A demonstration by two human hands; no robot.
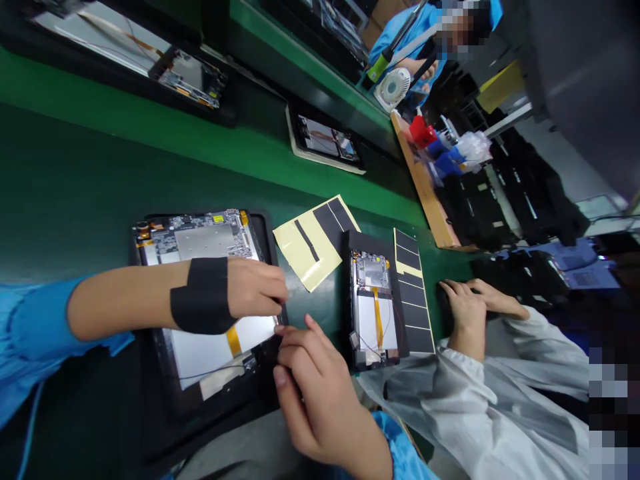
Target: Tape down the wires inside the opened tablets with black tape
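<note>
An opened tablet [200,353] lies in front of me in a black tray [265,230], with its circuit board [205,240], white battery area and an orange ribbon cable [233,341] showing. My left hand [257,287] reaches across it, fingers curled together at the tablet's right edge. Black adhesive patches [207,297] cover the back of that wrist. Coming from below, my right hand [320,387] has bent fingers, their tips at the same edge, close to the left fingertips. Whatever either hand pinches is too small or hidden to make out.
Yellow backing sheets [305,257] with black stickers [415,300] lie to the right, around a second opened tablet [373,307]. Other tablets [327,140] rest on the green line beyond. A co-worker's hands [467,303] rest at the right; another person [410,47] sits across, behind a small fan [393,87].
</note>
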